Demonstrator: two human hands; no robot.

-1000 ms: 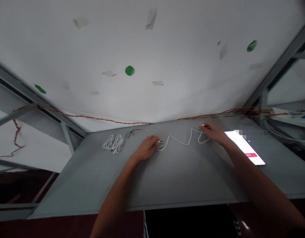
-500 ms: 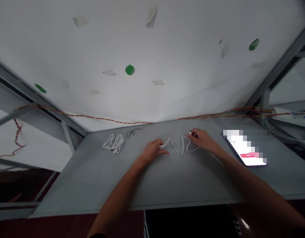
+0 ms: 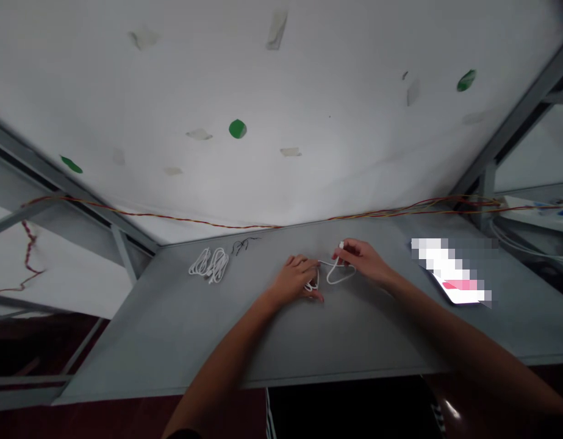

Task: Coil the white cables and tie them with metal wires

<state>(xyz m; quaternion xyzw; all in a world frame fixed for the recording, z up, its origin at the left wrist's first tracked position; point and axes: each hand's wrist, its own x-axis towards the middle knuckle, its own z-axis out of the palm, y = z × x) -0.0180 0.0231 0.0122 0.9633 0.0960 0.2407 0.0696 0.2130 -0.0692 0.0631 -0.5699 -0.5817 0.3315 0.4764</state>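
Note:
A white charging cable (image 3: 340, 273) lies in loose loops between my hands on the grey table (image 3: 368, 329). My left hand (image 3: 297, 279) rests on the table, gathering one part of the cable at its fingers. My right hand (image 3: 358, 259) pinches the cable close to its white plug (image 3: 341, 245), which points up and away from me. Part of the cable is hidden under my left hand. Further left sits a bundle of coiled white cables (image 3: 208, 265), with a thin black wire (image 3: 244, 245) just behind it.
A phone (image 3: 452, 274) with a lit, blurred screen lies at the table's right. Twisted red and yellow wires (image 3: 171, 217) run along the far edge. Grey metal framing surrounds the table, and a power strip (image 3: 532, 213) sits at far right.
My hands have moved toward each other. The cable's wide zigzag has drawn into tighter loops between them, and the phone's position in view has changed little.

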